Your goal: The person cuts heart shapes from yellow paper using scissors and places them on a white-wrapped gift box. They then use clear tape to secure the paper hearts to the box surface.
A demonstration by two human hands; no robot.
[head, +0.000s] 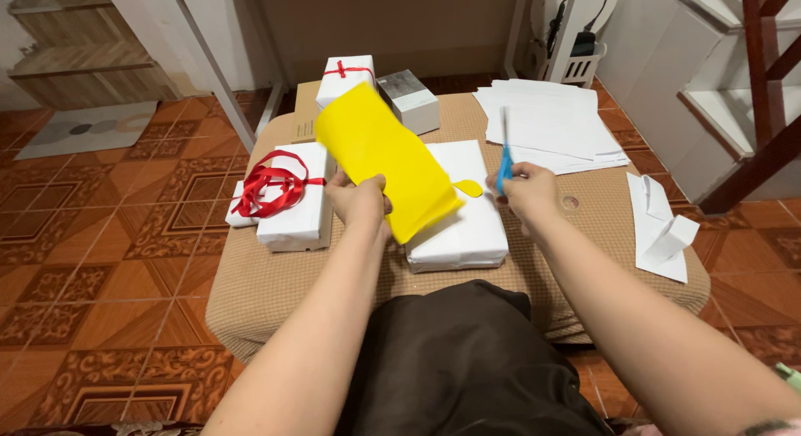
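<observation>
My left hand grips a sheet of yellow paper held up over the tan cushioned table. My right hand holds blue-handled scissors, blades pointing up, just right of the sheet. A small yellow cut-off piece lies on a white wrapped box under the sheet. Left of my left hand is another white wrapped box with loose red ribbon on top.
At the table's back stand a white box tied with red ribbon and a silvery box. A stack of white paper lies back right, white paper scraps at the right edge. Patterned tile floor surrounds the table.
</observation>
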